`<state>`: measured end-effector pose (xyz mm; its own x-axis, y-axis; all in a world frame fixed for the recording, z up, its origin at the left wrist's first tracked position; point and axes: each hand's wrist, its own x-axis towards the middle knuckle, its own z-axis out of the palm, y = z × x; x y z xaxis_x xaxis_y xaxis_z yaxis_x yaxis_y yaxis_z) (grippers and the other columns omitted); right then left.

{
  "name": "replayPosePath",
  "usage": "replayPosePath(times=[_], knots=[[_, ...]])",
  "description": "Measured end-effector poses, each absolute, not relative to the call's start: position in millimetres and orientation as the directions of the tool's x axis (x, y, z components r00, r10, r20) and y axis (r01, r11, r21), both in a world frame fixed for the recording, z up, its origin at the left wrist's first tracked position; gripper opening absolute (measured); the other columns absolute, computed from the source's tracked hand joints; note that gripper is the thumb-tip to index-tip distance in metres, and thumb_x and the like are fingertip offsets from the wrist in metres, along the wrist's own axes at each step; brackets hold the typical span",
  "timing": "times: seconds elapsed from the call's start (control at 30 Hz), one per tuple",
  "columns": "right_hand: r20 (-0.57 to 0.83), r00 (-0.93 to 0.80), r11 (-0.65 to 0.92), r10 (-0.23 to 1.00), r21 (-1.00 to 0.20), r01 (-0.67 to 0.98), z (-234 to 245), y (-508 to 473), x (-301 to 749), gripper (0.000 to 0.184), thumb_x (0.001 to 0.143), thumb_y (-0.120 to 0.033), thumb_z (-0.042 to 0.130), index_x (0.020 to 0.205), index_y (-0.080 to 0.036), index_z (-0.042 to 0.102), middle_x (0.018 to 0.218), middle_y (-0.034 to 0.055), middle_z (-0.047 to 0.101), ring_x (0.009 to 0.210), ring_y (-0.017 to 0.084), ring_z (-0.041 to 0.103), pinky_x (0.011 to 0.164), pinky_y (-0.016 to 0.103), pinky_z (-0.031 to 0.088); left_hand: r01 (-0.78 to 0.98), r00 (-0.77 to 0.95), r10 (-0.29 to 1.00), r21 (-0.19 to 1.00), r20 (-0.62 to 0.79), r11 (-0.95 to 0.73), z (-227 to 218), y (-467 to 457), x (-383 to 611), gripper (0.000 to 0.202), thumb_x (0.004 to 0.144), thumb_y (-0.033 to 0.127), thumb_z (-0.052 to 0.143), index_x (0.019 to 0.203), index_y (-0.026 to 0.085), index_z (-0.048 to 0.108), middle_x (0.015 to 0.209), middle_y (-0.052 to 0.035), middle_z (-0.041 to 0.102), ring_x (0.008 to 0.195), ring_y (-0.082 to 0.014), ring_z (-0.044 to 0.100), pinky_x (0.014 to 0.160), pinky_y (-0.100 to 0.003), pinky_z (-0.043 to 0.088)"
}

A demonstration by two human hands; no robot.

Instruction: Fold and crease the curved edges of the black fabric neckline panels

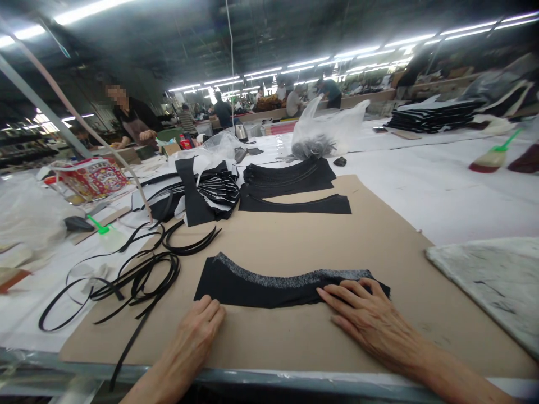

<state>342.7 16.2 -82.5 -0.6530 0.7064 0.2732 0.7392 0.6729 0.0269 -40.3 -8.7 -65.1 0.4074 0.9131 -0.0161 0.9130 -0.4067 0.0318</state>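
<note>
A curved black fabric piece (269,285) with a grey fuzzy upper edge lies flat on a brown cardboard sheet (295,235). My right hand (370,317) rests flat on its right end, fingers stretched out. Fingers together and flat, my left hand (197,334) lies on the cardboard, its tips touching the piece's lower left edge. Neither hand holds anything.
Loose black strips (135,278) tangle at the left. A stack of curved black pieces (295,188) sits further back, beside striped fabric (210,191). A glue bottle (107,233), a plastic bag (324,132) and a white slab (492,280) lie around. Other people work in the background.
</note>
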Motion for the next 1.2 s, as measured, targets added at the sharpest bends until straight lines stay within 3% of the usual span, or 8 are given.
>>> replayPosePath(times=[0.1, 0.23, 0.33, 0.53, 0.7, 0.9, 1.07, 1.2], knots=[[0.255, -0.651, 0.671, 0.715, 0.013, 0.742, -79, 14, 343, 0.041, 0.098, -0.034, 0.044, 0.138, -0.028, 0.046, 0.127, 0.004, 0.059, 0.109, 0.024, 0.052, 0.091, 0.044, 0.032, 0.891, 0.4, 0.917, 0.229, 0.017, -0.393, -55, -16, -51, 0.031, 0.085, 0.007, 0.035, 0.084, 0.02, 0.063, 0.084, -0.0068, 0.063, 0.084, -0.0212, 0.056, 0.079, -0.032, 0.048], [0.238, -0.638, 0.657, 0.732, -0.002, 0.754, -80, 12, 344, 0.042, 0.098, -0.032, 0.046, 0.14, -0.028, 0.043, 0.128, 0.0035, 0.058, 0.112, 0.025, 0.048, 0.094, 0.046, 0.029, 0.752, 0.366, 0.931, 0.592, -0.007, -0.291, -27, -24, -59, 0.025, 0.094, 0.035, 0.041, 0.084, 0.024, 0.06, 0.081, -0.0011, 0.062, 0.08, -0.0155, 0.059, 0.073, -0.022, 0.048], [0.24, -0.639, 0.66, 0.731, -0.012, 0.751, -82, 13, 343, 0.044, 0.098, -0.03, 0.046, 0.141, -0.028, 0.041, 0.129, 0.003, 0.057, 0.114, 0.025, 0.047, 0.095, 0.047, 0.029, 0.721, 0.286, 0.958, 0.657, 0.006, -0.219, -13, -27, -51, 0.024, 0.092, 0.042, 0.046, 0.084, 0.024, 0.061, 0.08, 0.001, 0.063, 0.077, -0.0134, 0.061, 0.071, -0.018, 0.048], [0.325, -0.628, 0.673, 0.707, -0.036, 0.739, -74, 9, 349, 0.056, 0.094, -0.024, 0.048, 0.147, -0.024, 0.031, 0.14, 0.0053, 0.049, 0.12, 0.024, 0.046, 0.098, 0.043, 0.033, 0.702, 0.468, 0.866, 0.521, 0.177, -0.485, -31, -22, -6, 0.024, 0.095, 0.033, 0.042, 0.102, 0.028, 0.065, 0.094, -0.0006, 0.068, 0.09, -0.0117, 0.065, 0.081, -0.017, 0.051], [0.334, -0.482, 0.53, 0.81, -0.068, 0.845, -78, -4, 376, 0.047, 0.095, -0.03, 0.049, 0.141, -0.02, 0.041, 0.136, 0.0079, 0.053, 0.121, 0.022, 0.049, 0.102, 0.042, 0.036, 0.863, 0.39, 0.808, 0.129, 0.442, -0.488, -73, 7, -37, 0.039, 0.095, 0.041, 0.042, 0.129, 0.027, 0.054, 0.124, -0.0029, 0.064, 0.11, -0.0171, 0.063, 0.094, -0.03, 0.052], [0.203, -0.477, 0.498, 0.855, -0.064, 0.865, -88, -7, 406, 0.056, 0.098, -0.039, 0.043, 0.15, -0.028, 0.025, 0.147, 0.0052, 0.042, 0.133, 0.023, 0.04, 0.114, 0.053, 0.02, 0.811, 0.583, 0.725, -0.215, 0.367, -0.543, -104, 26, -87, 0.058, 0.095, 0.042, 0.038, 0.149, 0.029, 0.021, 0.139, -0.0003, 0.053, 0.12, -0.0188, 0.057, 0.095, -0.035, 0.052], [0.158, -0.503, 0.513, 0.85, -0.033, 0.858, -82, 6, 422, 0.057, 0.098, -0.039, 0.043, 0.15, -0.031, 0.021, 0.147, 0.0044, 0.042, 0.135, 0.025, 0.036, 0.113, 0.06, 0.012, 0.803, 0.596, 0.727, -0.261, 0.34, -0.536, -104, 24, -95, 0.059, 0.096, 0.04, 0.037, 0.15, 0.03, 0.016, 0.14, 0.0011, 0.05, 0.121, -0.0171, 0.056, 0.101, -0.037, 0.048], [0.275, -0.49, 0.514, 0.827, -0.018, 0.857, -72, -1, 418, 0.05, 0.094, -0.032, 0.05, 0.142, -0.025, 0.039, 0.139, 0.0079, 0.05, 0.128, 0.026, 0.043, 0.11, 0.055, 0.019, 0.822, 0.568, 0.744, -0.189, 0.352, -0.538, -112, 26, -98, 0.058, 0.095, 0.043, 0.039, 0.149, 0.031, 0.021, 0.142, 0.0013, 0.049, 0.124, -0.0171, 0.053, 0.108, -0.036, 0.041]])
